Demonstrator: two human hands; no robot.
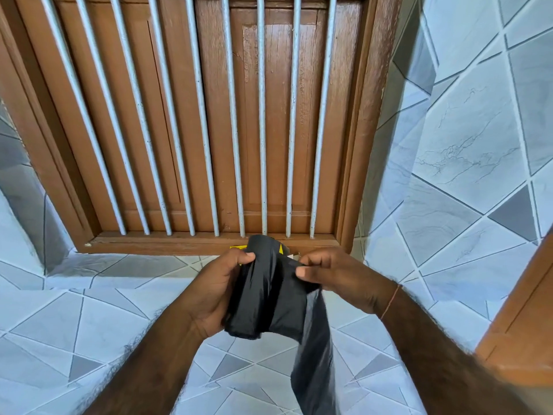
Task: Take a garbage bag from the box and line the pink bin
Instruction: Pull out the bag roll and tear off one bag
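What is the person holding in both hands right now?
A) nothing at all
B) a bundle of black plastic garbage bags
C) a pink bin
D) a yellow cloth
B: the left hand and the right hand each pinch the black garbage bag bundle, from which a loose strip hangs down; no pink bin is in view.

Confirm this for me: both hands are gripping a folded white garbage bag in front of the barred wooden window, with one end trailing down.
Not quite: the garbage bag is black, not white, as the head view shows. The rest holds: the left hand and right hand both grip it in front of the barred wooden window, one end trailing down.
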